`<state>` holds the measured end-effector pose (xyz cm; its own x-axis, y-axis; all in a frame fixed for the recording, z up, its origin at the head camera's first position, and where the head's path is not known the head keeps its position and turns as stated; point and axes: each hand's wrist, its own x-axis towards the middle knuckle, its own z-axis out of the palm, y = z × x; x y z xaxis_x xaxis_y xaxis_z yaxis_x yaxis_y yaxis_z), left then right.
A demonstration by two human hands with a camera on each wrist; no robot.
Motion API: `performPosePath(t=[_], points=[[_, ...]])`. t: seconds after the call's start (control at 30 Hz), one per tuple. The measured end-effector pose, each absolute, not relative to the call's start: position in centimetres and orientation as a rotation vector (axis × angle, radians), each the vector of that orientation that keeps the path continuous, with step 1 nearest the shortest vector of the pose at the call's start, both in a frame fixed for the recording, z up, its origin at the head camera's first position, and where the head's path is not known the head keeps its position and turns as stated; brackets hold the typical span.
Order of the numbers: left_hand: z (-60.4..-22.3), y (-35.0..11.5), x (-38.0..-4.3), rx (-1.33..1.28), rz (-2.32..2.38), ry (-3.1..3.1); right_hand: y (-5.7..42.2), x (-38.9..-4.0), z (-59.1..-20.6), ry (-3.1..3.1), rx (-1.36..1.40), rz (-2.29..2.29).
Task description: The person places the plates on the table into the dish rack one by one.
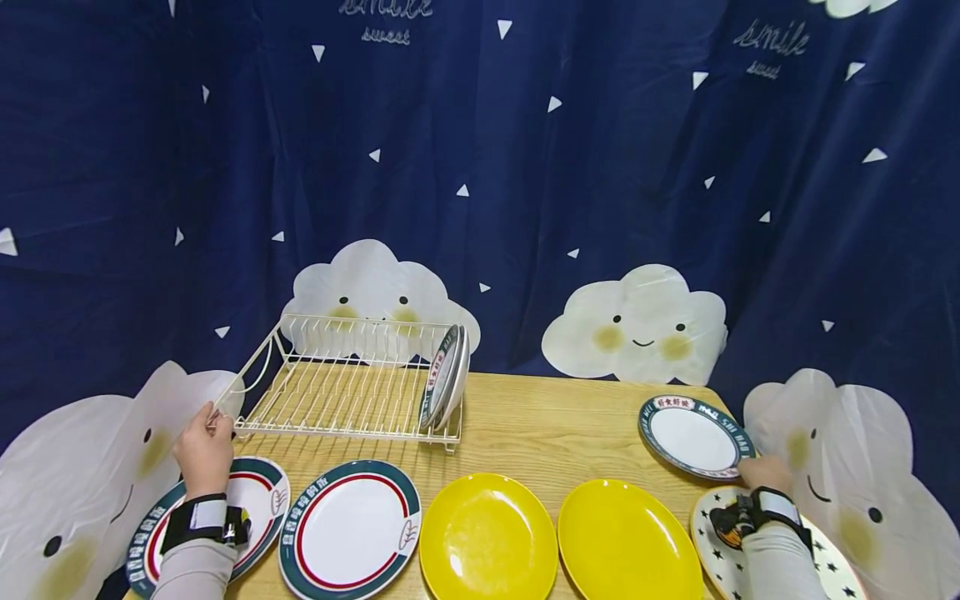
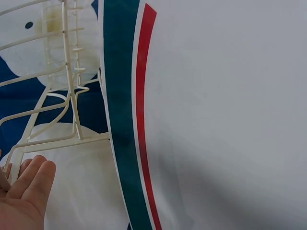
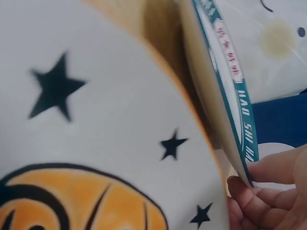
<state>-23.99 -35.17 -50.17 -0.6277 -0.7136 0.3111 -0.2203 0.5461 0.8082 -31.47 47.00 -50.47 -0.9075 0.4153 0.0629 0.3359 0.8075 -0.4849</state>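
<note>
At the near left corner of a cream wire dish rack point(image 1: 345, 429), my left hand point(image 1: 204, 454) grips the frame with curled fingers. Two plates point(image 1: 444, 379) stand upright at the rack's right end, the front one green-rimmed. Over on the right, my right hand point(image 1: 767, 477) pinches the edge of a green-rimmed oval plate point(image 1: 693, 437). In the right wrist view, thumb and fingers point(image 3: 273, 167) close on that plate's rim point(image 3: 235, 91). Under my right wrist lies a white plate with black stars point(image 1: 828, 567). A green-and-red-rimmed plate point(image 1: 258, 492) lies beneath my left wrist.
Between the hands, another green-and-red-rimmed plate point(image 1: 351, 529) and two yellow plates, one left point(image 1: 487, 537) and one right point(image 1: 628, 542), lie along the wooden table's point(image 1: 540, 417) near side. A dark blue curtain point(image 1: 480, 167) with cloud faces hangs behind.
</note>
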Motion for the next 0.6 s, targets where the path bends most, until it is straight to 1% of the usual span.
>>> performPosePath(t=[0.3,0.6], points=[[-50.1,-35.1,-24.0,0.743,-1.01,-2.132,46.5,-31.7,-49.5,-2.668,-0.751,0.965],[-50.2,-35.1,-24.0,0.733,-1.0,-2.126,46.3,-32.6,-48.6,-2.657,-0.766,0.966]])
